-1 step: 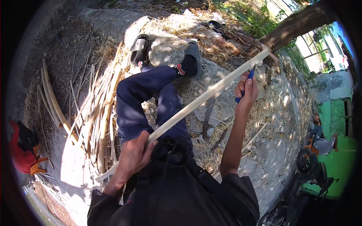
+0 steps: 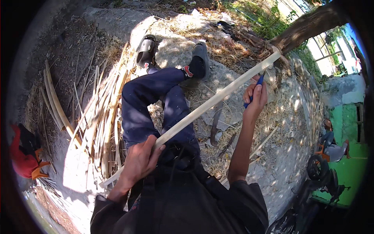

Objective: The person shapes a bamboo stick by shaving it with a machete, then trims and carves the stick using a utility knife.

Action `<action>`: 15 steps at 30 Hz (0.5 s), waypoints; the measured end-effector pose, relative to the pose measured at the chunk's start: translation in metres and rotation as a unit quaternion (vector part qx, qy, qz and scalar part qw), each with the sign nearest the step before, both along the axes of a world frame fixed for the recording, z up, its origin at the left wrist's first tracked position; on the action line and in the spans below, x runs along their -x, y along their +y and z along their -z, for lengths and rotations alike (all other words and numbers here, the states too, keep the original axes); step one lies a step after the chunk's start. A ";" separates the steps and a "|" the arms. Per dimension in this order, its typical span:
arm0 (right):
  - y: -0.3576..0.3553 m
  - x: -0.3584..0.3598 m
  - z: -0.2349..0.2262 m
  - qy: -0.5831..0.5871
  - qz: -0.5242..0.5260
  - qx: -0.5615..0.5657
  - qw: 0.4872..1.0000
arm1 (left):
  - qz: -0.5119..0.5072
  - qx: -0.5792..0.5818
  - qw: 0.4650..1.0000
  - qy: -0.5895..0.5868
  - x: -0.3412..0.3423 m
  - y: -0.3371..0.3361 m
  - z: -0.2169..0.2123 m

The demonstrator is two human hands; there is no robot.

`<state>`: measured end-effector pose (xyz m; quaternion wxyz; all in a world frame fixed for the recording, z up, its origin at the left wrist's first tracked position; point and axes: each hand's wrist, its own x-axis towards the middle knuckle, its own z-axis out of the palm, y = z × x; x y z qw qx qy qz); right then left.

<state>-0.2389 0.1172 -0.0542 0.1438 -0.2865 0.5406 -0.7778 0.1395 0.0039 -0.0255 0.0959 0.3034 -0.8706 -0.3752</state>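
Note:
A long pale bamboo strip (image 2: 218,97) runs slantwise across my lap, from beside my left forearm to the upper right. My left hand (image 2: 139,159) is closed around its near part, thumb on top. Close under the strip's far end, my right hand (image 2: 256,97) grips a blue-handled knife (image 2: 259,81). Its short blade points up toward the strip's lower edge; I cannot tell whether they touch. My legs in dark blue trousers (image 2: 148,93) stretch out beneath the strip, crossed.
Many split strips (image 2: 103,128) lie heaped left of my legs. A curved dark blade (image 2: 215,126) rests on the ground ahead. A tree trunk (image 2: 307,29) leans at upper right. People sit at far left (image 2: 24,156) and far right (image 2: 333,146), near a motorcycle (image 2: 323,175).
Very little differs. The whole view has shifted slightly, and the knife tip sits a touch lower beside the strip. Both hands keep their grips.

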 end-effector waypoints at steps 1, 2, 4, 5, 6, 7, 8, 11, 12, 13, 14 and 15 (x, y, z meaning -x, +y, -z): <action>0.001 -0.015 -0.001 0.094 0.051 -0.037 0.994 | 0.006 -0.017 1.000 0.011 0.004 -0.001 -0.003; 0.003 -0.027 0.000 0.087 0.046 -0.039 0.994 | 0.011 -0.036 0.999 0.022 0.007 0.000 -0.004; 0.008 -0.048 0.002 0.225 0.071 -0.116 0.965 | 0.000 -0.049 0.999 0.020 0.011 -0.001 -0.008; 0.011 -0.058 0.004 0.269 0.076 -0.143 0.949 | 0.000 -0.049 0.999 0.023 0.013 -0.003 -0.007; 0.014 -0.070 0.005 0.266 0.072 -0.143 0.951 | -0.001 -0.049 0.998 0.026 0.015 -0.005 -0.005; 0.012 -0.086 -0.002 0.277 0.033 -0.156 0.947 | -0.006 -0.045 0.998 0.037 0.015 -0.005 -0.009; 0.011 -0.098 -0.003 0.292 -0.002 -0.170 0.941 | -0.009 -0.044 0.998 0.034 0.017 -0.005 -0.009; 0.008 -0.116 0.002 0.367 -0.060 -0.169 0.913 | -0.002 -0.069 0.997 0.032 0.021 -0.003 -0.016; 0.007 -0.120 0.003 0.367 -0.060 -0.170 0.913 | 0.017 -0.093 0.995 0.039 0.023 -0.004 -0.019; 0.006 -0.124 0.003 0.387 -0.059 -0.165 0.905 | 0.036 -0.116 0.991 0.047 0.023 -0.003 -0.020; 0.004 -0.127 0.002 0.407 -0.058 -0.159 0.897 | 0.037 -0.117 0.991 0.046 0.022 -0.003 -0.020; 0.003 -0.129 -0.002 0.415 -0.057 -0.153 0.895 | 0.048 -0.151 0.986 0.048 0.022 -0.003 -0.019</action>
